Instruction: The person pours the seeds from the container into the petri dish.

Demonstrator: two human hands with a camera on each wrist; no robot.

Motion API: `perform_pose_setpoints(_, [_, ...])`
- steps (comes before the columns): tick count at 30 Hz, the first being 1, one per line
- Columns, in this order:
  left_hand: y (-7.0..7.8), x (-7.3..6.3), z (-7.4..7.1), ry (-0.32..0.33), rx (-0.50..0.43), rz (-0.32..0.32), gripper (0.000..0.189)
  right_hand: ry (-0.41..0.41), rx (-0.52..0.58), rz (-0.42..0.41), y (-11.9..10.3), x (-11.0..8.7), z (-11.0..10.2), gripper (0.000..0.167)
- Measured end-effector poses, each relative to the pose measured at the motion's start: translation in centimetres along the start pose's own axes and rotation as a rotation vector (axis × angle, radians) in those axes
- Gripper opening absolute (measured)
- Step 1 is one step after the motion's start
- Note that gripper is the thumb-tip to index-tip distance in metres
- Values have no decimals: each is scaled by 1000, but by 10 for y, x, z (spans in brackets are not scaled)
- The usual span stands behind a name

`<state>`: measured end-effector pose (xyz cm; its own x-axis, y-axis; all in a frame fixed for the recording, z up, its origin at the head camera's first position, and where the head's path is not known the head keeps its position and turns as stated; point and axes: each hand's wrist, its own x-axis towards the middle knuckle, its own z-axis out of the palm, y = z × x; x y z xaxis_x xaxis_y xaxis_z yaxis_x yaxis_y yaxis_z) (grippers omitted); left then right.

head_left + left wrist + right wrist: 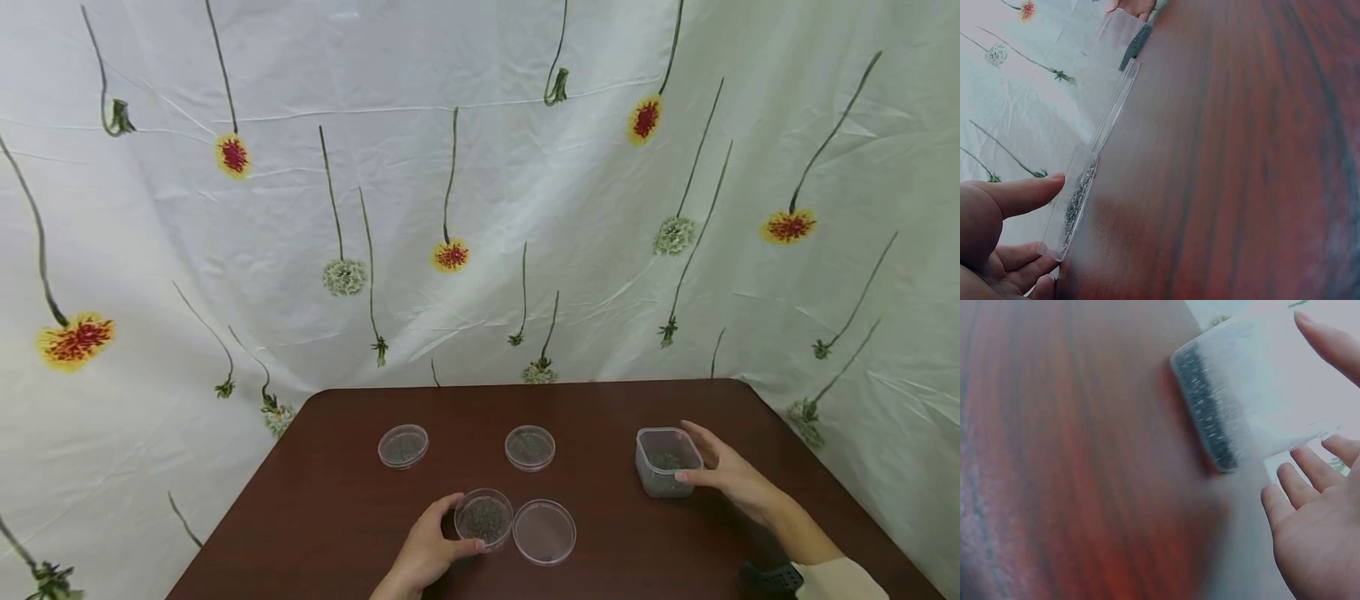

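My left hand (429, 546) holds a clear round petri dish (483, 518) of small dark grains, thumb on the near side and fingers round the left. In the left wrist view the petri dish (1077, 203) stands on the table, grains along its bottom. Right beside it lies a clear petri dish lid (544, 533). At the right, my right hand (742, 487) spreads thumb and fingers about a clear square plastic container (663, 483). The right wrist view shows dark grains low in that container (1207, 412) and the fingers loosely extended; contact cannot be made out.
Two more covered petri dishes, one at the back left (403, 447) and one at the back middle (530, 449), sit on the dark brown table (360, 500). A white flower-printed cloth (480, 192) hangs behind the table and along its sides.
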<state>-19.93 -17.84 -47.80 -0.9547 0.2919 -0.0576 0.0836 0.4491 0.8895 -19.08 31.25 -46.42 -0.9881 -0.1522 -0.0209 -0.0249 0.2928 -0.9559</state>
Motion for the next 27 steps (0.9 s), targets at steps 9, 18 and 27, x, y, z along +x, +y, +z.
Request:
perform_pose_setpoints(9, [1, -1, -1, -1, -8, -11, 83, 71, -53, -152, -29, -2, 0, 94])
perform_pose_setpoints(18, [2, 0, -2, -15, 2, -36, 83, 84, -163, -269, -60, 5, 27, 94])
perform_pose_setpoints(27, [-1, -2, 0, -2, 2, -9, 82, -78, -145, -330, -68, 17, 70, 88])
